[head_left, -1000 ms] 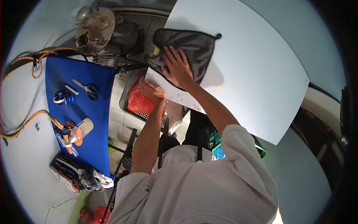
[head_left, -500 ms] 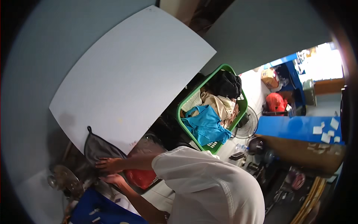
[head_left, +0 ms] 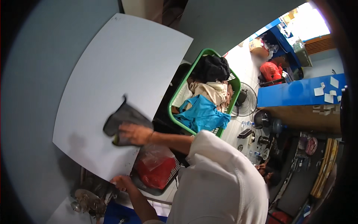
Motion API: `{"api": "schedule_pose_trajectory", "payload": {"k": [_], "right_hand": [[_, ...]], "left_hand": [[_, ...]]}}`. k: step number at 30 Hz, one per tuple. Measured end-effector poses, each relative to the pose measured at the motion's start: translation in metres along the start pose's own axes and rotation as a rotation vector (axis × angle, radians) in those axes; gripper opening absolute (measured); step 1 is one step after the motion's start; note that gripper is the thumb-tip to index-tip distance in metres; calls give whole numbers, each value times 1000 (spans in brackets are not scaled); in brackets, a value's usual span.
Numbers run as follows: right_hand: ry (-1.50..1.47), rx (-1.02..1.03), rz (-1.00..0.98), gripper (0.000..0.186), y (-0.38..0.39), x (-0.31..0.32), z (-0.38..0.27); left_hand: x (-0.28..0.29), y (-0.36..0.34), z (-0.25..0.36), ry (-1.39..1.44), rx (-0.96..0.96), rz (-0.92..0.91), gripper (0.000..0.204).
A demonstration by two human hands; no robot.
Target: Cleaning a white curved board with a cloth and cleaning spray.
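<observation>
A dark grey cloth piece (head_left: pixel 121 116) with black edging and a small loop lies over the lower part of a white board (head_left: pixel 119 71). My right hand (head_left: pixel 136 134) is on the cloth, its slightly blurred fingers closing over the fabric. A little yellow shows at the cloth's lower edge. At the board's lower corner is my left hand (head_left: pixel 122 183), fingers a little bent and apart, with nothing visible in it. Whether that hand presses on the board's edge is hard to make out.
Right of the board stands a green basket (head_left: pixel 170 106) of clothes, with a fan (head_left: pixel 247 99) beyond it. A red plastic bag (head_left: pixel 156 172) sits in a dark crate below. Metal machine parts (head_left: pixel 87 199) and a blue surface (head_left: pixel 115 213) are lower left. Another person (head_left: pixel 269 172) is at right.
My right hand has moved up and right, bringing the grey cloth farther onto the board. My left hand has come away from the cloth to the board's lower corner. The whole view has shifted.
</observation>
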State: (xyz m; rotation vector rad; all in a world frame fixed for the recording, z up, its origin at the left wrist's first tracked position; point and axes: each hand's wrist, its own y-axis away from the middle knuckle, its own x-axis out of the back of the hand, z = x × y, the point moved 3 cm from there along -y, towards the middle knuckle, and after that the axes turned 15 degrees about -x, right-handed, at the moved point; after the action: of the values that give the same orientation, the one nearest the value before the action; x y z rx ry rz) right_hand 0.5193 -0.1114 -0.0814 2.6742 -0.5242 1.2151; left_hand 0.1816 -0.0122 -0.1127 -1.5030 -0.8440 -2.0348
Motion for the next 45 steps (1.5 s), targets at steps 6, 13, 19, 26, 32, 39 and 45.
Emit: {"api": "schedule_pose_trajectory", "payload": {"k": [6, 13, 19, 26, 32, 39, 45], "right_hand": [[165, -307, 408, 59, -28, 129, 115], [428, -761, 726, 55, -45, 222, 233], [473, -857, 939, 63, -55, 260, 324], [907, -1177, 586, 68, -59, 308, 430], [438, -1628, 1043, 80, -106, 328, 426], [743, -1460, 727, 64, -256, 344, 411], [679, -987, 642, 53, -437, 297, 325]], "left_hand": [[40, 51, 31, -132, -100, -93, 80], [25, 38, 33, 8, -107, 195, 73], [14, 21, 10, 104, -81, 87, 75], [16, 26, 10, 188, -4, 79, 76], [19, 29, 8, 256, 121, 65, 78], [17, 29, 9, 232, 120, 162, 68], [15, 25, 9, 169, 112, 159, 68]]}}
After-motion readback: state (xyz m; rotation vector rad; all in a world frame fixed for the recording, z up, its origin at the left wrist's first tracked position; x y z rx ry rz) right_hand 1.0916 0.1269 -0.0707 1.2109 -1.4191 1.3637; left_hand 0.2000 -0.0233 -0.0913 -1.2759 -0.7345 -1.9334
